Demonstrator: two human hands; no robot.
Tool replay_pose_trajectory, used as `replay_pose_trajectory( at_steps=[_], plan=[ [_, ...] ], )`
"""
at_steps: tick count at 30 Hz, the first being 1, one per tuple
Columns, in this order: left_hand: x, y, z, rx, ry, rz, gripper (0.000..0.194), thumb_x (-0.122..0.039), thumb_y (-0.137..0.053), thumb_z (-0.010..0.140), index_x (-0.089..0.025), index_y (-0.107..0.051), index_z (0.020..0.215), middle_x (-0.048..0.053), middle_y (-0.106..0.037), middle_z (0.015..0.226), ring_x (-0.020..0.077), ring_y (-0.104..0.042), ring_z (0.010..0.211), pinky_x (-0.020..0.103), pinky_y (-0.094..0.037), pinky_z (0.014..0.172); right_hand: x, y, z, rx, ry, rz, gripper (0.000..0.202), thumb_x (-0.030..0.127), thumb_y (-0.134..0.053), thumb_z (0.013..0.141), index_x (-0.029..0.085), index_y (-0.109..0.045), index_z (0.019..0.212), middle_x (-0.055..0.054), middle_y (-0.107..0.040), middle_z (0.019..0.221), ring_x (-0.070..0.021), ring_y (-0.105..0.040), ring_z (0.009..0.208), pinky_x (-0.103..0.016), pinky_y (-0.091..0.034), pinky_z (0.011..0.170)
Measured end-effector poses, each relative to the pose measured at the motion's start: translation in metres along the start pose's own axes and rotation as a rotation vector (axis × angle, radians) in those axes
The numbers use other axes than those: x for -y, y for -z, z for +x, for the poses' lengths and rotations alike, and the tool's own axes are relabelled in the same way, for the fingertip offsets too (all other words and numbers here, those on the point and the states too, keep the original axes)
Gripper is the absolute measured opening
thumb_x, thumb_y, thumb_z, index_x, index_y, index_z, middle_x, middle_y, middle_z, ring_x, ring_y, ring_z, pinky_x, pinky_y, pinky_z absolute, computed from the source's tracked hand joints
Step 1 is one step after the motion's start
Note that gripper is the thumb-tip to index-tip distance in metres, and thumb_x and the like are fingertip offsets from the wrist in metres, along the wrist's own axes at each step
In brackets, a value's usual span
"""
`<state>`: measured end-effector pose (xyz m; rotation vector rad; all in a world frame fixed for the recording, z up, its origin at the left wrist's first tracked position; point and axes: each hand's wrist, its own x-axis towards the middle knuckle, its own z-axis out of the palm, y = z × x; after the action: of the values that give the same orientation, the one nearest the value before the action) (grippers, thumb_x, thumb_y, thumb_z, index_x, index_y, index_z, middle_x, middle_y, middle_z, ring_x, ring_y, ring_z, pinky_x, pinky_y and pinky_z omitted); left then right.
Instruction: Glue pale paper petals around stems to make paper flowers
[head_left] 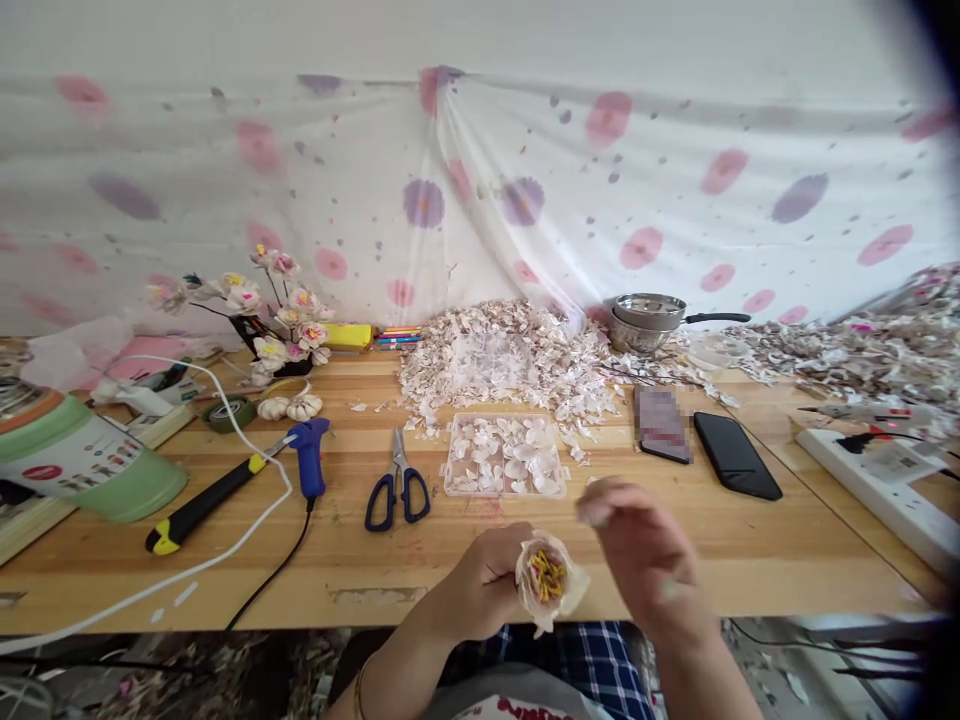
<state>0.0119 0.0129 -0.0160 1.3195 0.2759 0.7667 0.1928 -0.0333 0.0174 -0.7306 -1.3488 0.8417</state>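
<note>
My left hand (499,585) is closed around the base of a handmade flower (553,582). Its cream petals flare around a bunch of yellow and dark red stamens, which faces up towards me. To the right of the flower, and apart from it, my right hand (649,560) is raised over the table edge. Its fingers are bent and slightly blurred, with the thumb apart and no object visible in them. Just beyond both hands lies a clear compartment box (504,455) of pale petals. Scissors (397,485) with dark blue handles rest left of the box.
A blue glue gun (307,455), a black-and-yellow knife (210,505), a white cord and a green bottle (97,455) occupy the left. Finished flowers (277,310) stand behind. A petal heap (517,360) lies at the back; metal bowls (646,322), phones (735,455) and a power strip (881,490) are rightward.
</note>
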Motion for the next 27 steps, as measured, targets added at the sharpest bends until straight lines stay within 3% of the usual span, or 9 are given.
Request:
replay_pose_trajectory(
  at_steps=[2,4,7,12,22,27],
  plan=[
    [0.004,-0.004,-0.001,0.039,0.029,-0.034,0.051,-0.061,-0.065,0.079,-0.012,-0.061,0.063,0.001,-0.053,0.053,0.0073,-0.047,0.041,0.019,-0.033,0.041,-0.007,-0.009,0.001,0.128,-0.030,0.085,0.046,0.058,-0.073,0.075,0.025,-0.071,0.108,-0.009,-0.066,0.098,-0.0238,-0.061,0.093,-0.037,-0.052,0.080],
    [0.008,-0.006,-0.001,0.059,0.043,-0.069,0.051,-0.060,-0.065,0.080,-0.012,-0.061,0.062,0.000,-0.050,0.048,0.0059,-0.043,0.037,0.019,-0.031,0.039,-0.011,-0.019,0.004,0.216,-0.093,0.154,0.035,0.048,-0.080,0.072,0.026,-0.075,0.099,-0.007,-0.067,0.091,-0.0219,-0.061,0.086,-0.033,-0.051,0.075],
    [0.013,-0.009,0.002,0.049,0.040,-0.125,0.052,-0.059,-0.067,0.078,-0.012,-0.059,0.059,-0.002,-0.045,0.044,0.0036,-0.035,0.034,0.018,-0.027,0.037,-0.010,-0.030,0.010,0.186,-0.099,0.203,0.020,0.039,-0.083,0.071,0.027,-0.077,0.086,-0.004,-0.066,0.079,-0.0178,-0.057,0.076,-0.029,-0.049,0.070],
    [0.010,-0.014,0.006,-0.007,0.045,-0.188,0.047,-0.054,-0.070,0.076,-0.013,-0.053,0.061,-0.005,-0.040,0.046,0.0030,-0.032,0.037,0.017,-0.025,0.037,-0.004,-0.035,0.016,0.211,-0.074,0.140,0.029,0.051,-0.072,0.078,0.025,-0.079,0.087,-0.007,-0.066,0.077,-0.0201,-0.058,0.073,-0.032,-0.049,0.066],
    [0.002,-0.009,-0.001,-0.048,0.060,-0.223,0.048,-0.056,-0.072,0.075,-0.011,-0.058,0.065,-0.006,-0.038,0.047,0.0011,-0.028,0.036,0.018,-0.017,0.037,0.003,-0.041,0.018,0.204,0.004,0.054,0.022,0.044,-0.066,0.086,0.027,-0.078,0.090,-0.007,-0.068,0.073,-0.0208,-0.056,0.074,-0.036,-0.046,0.070],
    [0.002,-0.010,0.001,-0.041,0.073,-0.280,0.048,-0.055,-0.074,0.072,-0.012,-0.055,0.061,-0.006,-0.040,0.046,0.0009,-0.028,0.034,0.018,-0.020,0.037,0.002,-0.045,0.023,0.169,0.009,0.084,0.019,0.045,-0.070,0.083,0.028,-0.079,0.084,-0.004,-0.066,0.067,-0.0186,-0.051,0.068,-0.033,-0.044,0.066]
  ],
)
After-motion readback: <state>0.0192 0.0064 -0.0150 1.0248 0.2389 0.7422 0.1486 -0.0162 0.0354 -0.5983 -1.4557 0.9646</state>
